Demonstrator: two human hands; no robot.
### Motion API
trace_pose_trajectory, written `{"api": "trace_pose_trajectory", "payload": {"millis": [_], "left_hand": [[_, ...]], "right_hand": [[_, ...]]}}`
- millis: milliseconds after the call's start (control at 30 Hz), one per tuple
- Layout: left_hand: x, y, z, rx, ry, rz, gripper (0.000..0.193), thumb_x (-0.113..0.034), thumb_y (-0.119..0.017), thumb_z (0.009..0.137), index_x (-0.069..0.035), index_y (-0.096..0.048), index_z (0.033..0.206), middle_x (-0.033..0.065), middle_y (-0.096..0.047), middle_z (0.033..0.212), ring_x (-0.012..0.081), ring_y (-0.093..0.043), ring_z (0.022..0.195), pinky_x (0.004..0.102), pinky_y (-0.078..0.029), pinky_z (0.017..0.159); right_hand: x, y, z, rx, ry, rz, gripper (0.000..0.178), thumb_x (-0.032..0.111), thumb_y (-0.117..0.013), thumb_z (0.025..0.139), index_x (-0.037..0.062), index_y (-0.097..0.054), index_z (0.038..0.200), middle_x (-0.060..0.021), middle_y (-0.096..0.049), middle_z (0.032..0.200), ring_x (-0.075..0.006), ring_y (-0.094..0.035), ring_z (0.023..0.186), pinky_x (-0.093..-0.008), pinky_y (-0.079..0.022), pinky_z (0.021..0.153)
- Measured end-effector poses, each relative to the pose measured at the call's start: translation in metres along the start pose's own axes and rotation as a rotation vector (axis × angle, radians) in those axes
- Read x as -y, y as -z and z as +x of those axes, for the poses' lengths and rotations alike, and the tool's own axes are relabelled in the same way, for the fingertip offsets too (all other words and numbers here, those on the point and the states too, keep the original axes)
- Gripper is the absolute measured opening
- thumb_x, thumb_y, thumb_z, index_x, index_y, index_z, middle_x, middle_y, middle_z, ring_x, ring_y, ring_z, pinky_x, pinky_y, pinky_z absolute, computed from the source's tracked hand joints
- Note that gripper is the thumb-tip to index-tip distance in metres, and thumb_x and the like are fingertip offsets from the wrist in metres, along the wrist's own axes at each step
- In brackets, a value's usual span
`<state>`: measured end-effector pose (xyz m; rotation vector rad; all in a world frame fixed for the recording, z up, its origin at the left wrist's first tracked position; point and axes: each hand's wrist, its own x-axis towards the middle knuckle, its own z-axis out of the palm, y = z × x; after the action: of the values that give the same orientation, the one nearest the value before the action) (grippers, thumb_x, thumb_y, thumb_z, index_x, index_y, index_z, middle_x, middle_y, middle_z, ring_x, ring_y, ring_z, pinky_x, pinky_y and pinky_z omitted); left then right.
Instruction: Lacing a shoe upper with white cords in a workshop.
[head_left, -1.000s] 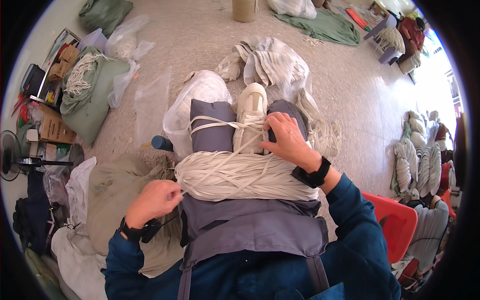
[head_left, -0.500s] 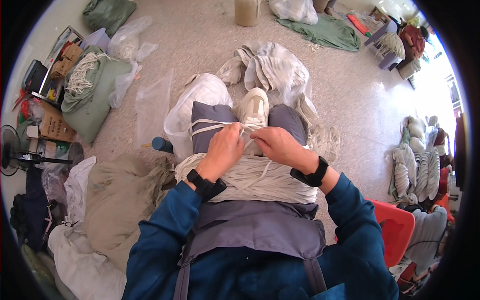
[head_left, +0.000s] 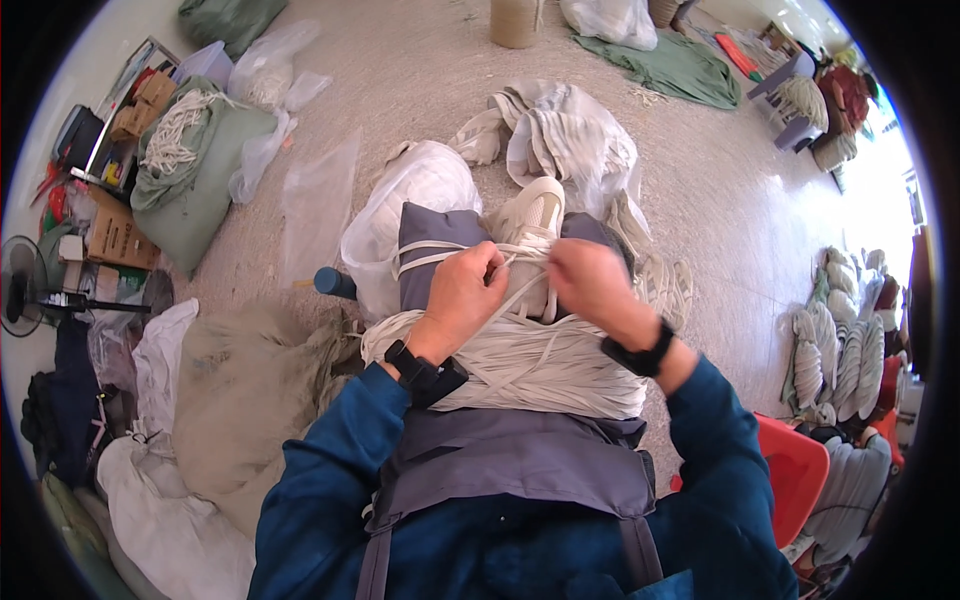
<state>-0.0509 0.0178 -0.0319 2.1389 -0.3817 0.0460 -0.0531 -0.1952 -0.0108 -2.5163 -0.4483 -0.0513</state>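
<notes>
A cream lace-up sneaker [head_left: 540,212] stands between my knees, toe pointing away from me. My left hand [head_left: 462,297] is closed at the shoe's left side, thumb and fingers pinched on a pale flat shoelace [head_left: 425,247]. Part of that lace loops over the grey cloth on my left knee. On the shoe's right side my right hand [head_left: 597,292], a little blurred, is closed with its fingertips at the lacing. Across my lap, below both wrists, lies a thick bundle of off-white laces [head_left: 540,372]. My hands cover part of the shoe's sides.
A clear plastic bag [head_left: 400,215] and a plastic-wrapped heap of pale shoes [head_left: 565,140] lie on the floor ahead. A blue-capped bottle [head_left: 335,283] is at the left, a red stool [head_left: 795,460] at the right. Farther right are bundled shoes [head_left: 840,345]; a person [head_left: 848,95] sits far off.
My hands have moved apart: the right has shifted to the shoe's right side, the left slightly down. More of the shoe's lacing now shows between them. The whole view has shifted slightly.
</notes>
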Motion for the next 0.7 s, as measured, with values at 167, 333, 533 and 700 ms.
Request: {"api": "trace_pose_trajectory", "payload": {"millis": [167, 333, 533, 700], "left_hand": [[0.003, 0.005, -0.003, 0.006, 0.014, 0.009, 0.010, -0.008, -0.069, 0.086, -0.001, -0.062, 0.087, 0.0134, -0.067, 0.075, 0.0297, -0.065, 0.066, 0.0391, -0.051, 0.061], [-0.005, 0.007, 0.001, 0.096, 0.010, -0.019, 0.011, -0.009, -0.068, 0.086, -0.002, -0.060, 0.086, 0.0153, -0.065, 0.082, 0.0381, -0.063, 0.073, 0.0463, -0.050, 0.065], [-0.009, 0.009, 0.021, 0.050, -0.092, 0.079, 0.019, -0.007, -0.070, 0.088, -0.001, -0.059, 0.103, 0.0120, -0.067, 0.092, 0.0238, -0.065, 0.066, 0.0367, -0.051, 0.063], [-0.008, 0.004, 0.033, 0.087, -0.093, -0.137, 0.018, -0.005, -0.064, 0.092, -0.001, -0.062, 0.109, 0.0111, -0.069, 0.081, 0.0188, -0.063, 0.062, 0.0334, -0.050, 0.060]], "right_hand": [[-0.140, 0.088, -0.116, -0.198, -0.407, -0.236, 0.012, 0.011, -0.065, 0.083, -0.0012, -0.065, 0.081, -0.0196, -0.060, 0.067, -0.0324, -0.059, 0.060, -0.0425, -0.047, 0.059], [-0.233, 0.126, -0.272, -0.041, -0.707, -0.493, 0.014, 0.011, -0.064, 0.079, -0.0021, -0.066, 0.076, -0.0240, -0.065, 0.071, -0.0403, -0.065, 0.067, -0.0482, -0.050, 0.062], [-0.112, 0.070, -0.148, -0.153, -0.329, -0.045, 0.013, 0.002, -0.065, 0.086, -0.0011, -0.064, 0.099, -0.0196, -0.065, 0.097, -0.0380, -0.065, 0.093, -0.0417, -0.051, 0.080], [-0.027, 0.046, -0.050, -0.153, 0.055, 0.136, 0.017, 0.001, -0.065, 0.087, 0.0019, -0.064, 0.104, -0.0165, -0.067, 0.101, -0.0373, -0.064, 0.097, -0.0444, -0.051, 0.087]]}}
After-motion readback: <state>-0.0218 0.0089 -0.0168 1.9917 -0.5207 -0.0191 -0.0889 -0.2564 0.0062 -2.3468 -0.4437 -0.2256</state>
